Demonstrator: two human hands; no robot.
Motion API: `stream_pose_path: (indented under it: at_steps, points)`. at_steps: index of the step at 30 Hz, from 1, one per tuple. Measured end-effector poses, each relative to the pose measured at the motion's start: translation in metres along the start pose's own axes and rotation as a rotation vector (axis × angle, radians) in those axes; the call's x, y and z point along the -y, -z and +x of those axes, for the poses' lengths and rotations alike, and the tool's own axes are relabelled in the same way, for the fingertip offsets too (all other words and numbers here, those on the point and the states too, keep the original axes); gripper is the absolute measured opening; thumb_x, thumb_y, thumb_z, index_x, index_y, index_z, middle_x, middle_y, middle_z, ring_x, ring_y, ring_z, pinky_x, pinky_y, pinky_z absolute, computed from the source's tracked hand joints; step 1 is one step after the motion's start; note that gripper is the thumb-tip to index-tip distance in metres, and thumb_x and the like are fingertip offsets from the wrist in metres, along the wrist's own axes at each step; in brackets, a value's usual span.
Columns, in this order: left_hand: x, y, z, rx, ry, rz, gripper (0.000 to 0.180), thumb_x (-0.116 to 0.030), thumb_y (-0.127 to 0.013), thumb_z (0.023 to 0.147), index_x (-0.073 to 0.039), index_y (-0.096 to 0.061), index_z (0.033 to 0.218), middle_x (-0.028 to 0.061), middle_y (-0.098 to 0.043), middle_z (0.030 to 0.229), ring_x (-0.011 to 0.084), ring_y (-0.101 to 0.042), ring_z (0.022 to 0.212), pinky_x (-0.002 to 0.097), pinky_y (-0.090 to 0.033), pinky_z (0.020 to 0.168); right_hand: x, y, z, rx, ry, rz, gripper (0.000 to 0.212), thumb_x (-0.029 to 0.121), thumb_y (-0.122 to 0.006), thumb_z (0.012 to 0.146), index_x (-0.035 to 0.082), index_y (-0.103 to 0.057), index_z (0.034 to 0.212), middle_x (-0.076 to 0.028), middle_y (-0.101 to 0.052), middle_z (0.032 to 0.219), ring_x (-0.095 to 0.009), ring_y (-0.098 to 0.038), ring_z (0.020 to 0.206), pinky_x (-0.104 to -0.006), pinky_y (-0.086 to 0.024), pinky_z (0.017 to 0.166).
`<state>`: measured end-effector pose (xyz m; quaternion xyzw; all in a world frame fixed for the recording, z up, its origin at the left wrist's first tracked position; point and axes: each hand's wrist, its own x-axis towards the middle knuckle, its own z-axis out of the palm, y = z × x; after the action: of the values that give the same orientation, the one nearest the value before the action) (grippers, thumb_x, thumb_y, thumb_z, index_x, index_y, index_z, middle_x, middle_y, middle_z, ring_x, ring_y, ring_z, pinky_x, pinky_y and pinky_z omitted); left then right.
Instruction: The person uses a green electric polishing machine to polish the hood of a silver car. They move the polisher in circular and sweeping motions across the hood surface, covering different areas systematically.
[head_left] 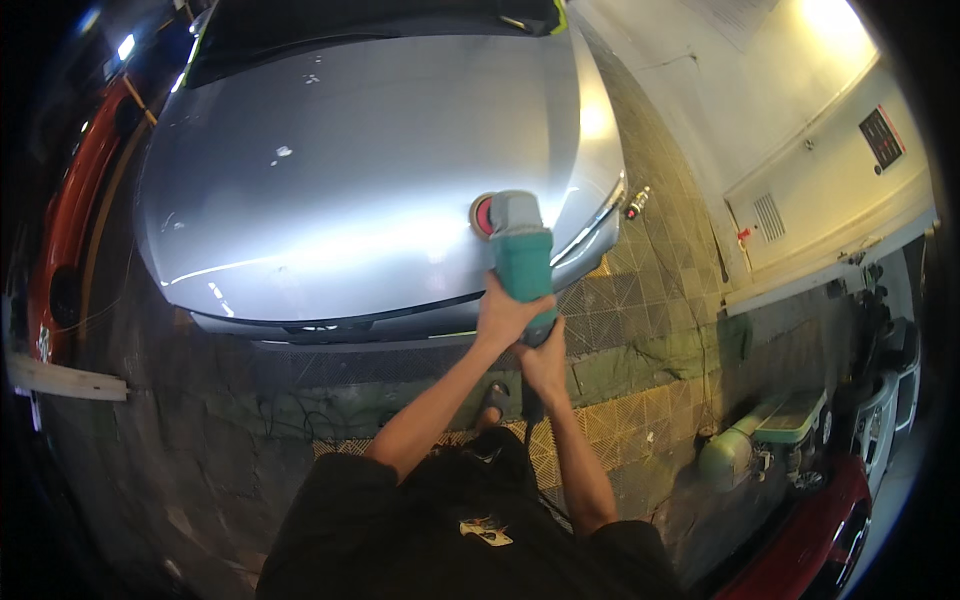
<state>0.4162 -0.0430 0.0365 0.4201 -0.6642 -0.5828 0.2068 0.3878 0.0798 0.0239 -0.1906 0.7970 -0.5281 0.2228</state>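
Both my hands hold a teal and grey power polisher point(524, 262) by its body over the front right of a silver car hood point(350, 170). My left hand point(506, 314) wraps round the middle of the body, its thumb across the top. Farther back, my right hand point(545, 362) closes round the rear end. Left of the grey head shows a round pad point(482, 216) with a pink face and tan rim; whether it touches the paint I cannot tell. A dark cord point(529, 425) runs down from the tool. Small pale marks point(283, 152) dot the hood.
An orange car point(85, 190) stands at the left. At the right are a pale wall with a door point(820, 180), a green air compressor point(735, 455) and a red car point(810, 545). Yellow-green tape point(558, 16) edges the windshield. Cables lie on the tiled floor point(640, 420).
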Motion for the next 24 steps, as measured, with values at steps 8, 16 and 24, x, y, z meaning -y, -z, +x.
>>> stream_pose_path:
  at_steps: [8,16,24]
  points:
    - [0.091,0.156,-0.068,-0.187,-0.004,-0.429,0.087,-0.027,-0.093,0.075,0.002,-0.042,0.139,0.0157,-0.063,0.122,0.0265,-0.065,0.109,0.0398,-0.054,0.094,0.018,-0.124,-0.089,0.292,0.066,-0.154,0.096,0.02,-0.084,0.075,-0.005,-0.027,0.148,-0.035,-0.07,0.108,-0.048,-0.071,0.102,-0.048,-0.057,0.088]
    - [0.126,0.155,-0.087,-0.296,-0.031,-0.543,0.082,-0.022,-0.092,0.076,0.001,-0.043,0.138,0.0126,-0.061,0.122,0.0236,-0.062,0.111,0.0381,-0.053,0.094,0.012,-0.127,-0.104,0.35,0.065,-0.336,0.098,0.016,-0.081,0.074,-0.003,-0.025,0.152,-0.039,-0.069,0.103,-0.053,-0.069,0.099,-0.0523,-0.057,0.086]
    - [0.073,0.043,-0.067,-0.038,-0.008,-0.193,0.094,-0.041,-0.095,0.068,0.004,-0.043,0.132,0.0249,-0.068,0.117,0.0357,-0.071,0.105,0.0446,-0.057,0.09,-0.027,-0.039,-0.079,0.006,0.02,-0.175,0.095,0.013,-0.083,0.072,-0.002,-0.031,0.15,-0.034,-0.07,0.111,-0.047,-0.072,0.103,-0.0482,-0.057,0.089]
